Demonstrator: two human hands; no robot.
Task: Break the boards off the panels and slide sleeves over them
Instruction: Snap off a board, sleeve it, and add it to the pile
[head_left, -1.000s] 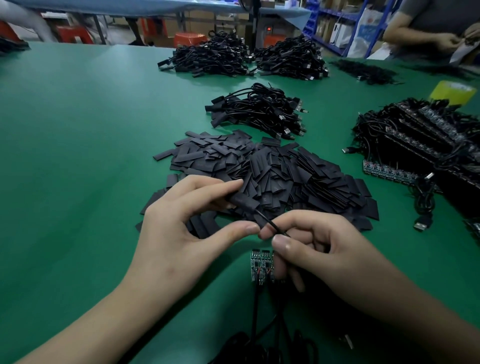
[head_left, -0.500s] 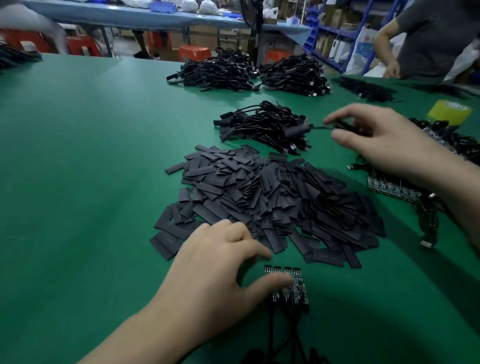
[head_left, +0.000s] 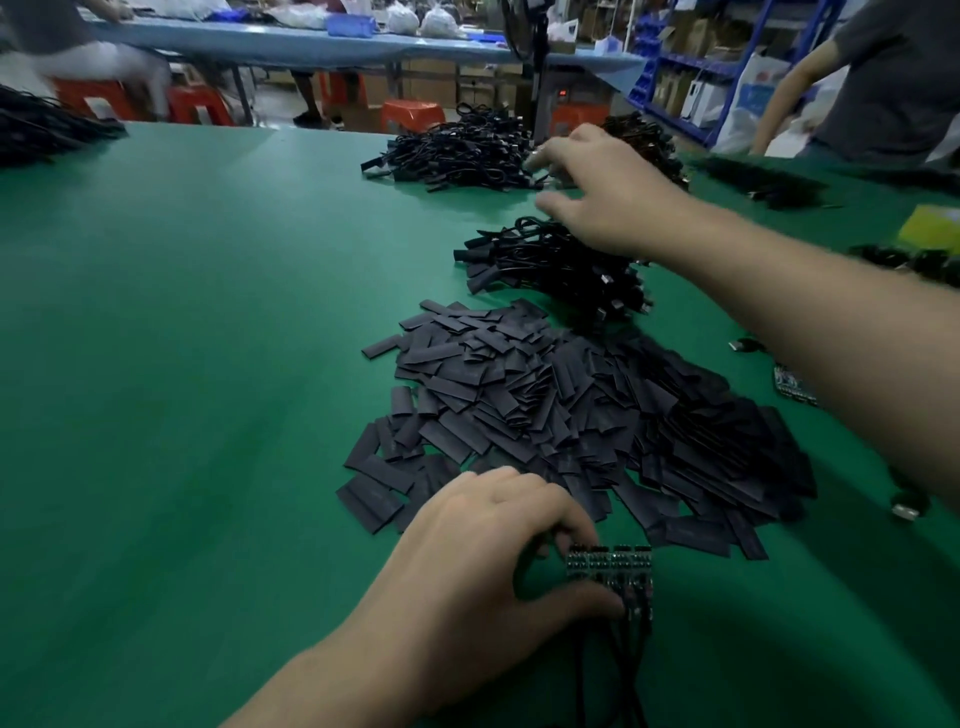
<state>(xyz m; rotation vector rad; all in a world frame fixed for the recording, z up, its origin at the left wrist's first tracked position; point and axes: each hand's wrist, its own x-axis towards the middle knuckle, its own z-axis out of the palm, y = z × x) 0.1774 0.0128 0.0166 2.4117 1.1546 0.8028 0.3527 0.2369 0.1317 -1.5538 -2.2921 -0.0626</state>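
boards (head_left: 613, 569), a short strip of them joined side by side, lie at the near edge of the green table (head_left: 182, 338), just near of the big heap of flat black sleeves (head_left: 571, 415). the left hand (head_left: 483, 551) grasps the strip at its left end, fingers curled over the far edge and thumb pressed against the near edge. thin black cables (head_left: 623, 665) run from the strip toward the viewer. the right hand (head_left: 608, 197) reaches far across the table, above a pile of coiled black leads (head_left: 561, 270) lying just beyond the sleeves. its fingers are loosely spread and nothing shows between them, though the hand is blurred. a second, larger pile of leads (head_left: 457, 150) sits farther off, to the left of that hand. at the right edge, partly hidden by the forearm, another panel (head_left: 792, 387) shows. another person (head_left: 893, 78) stands at the far right.
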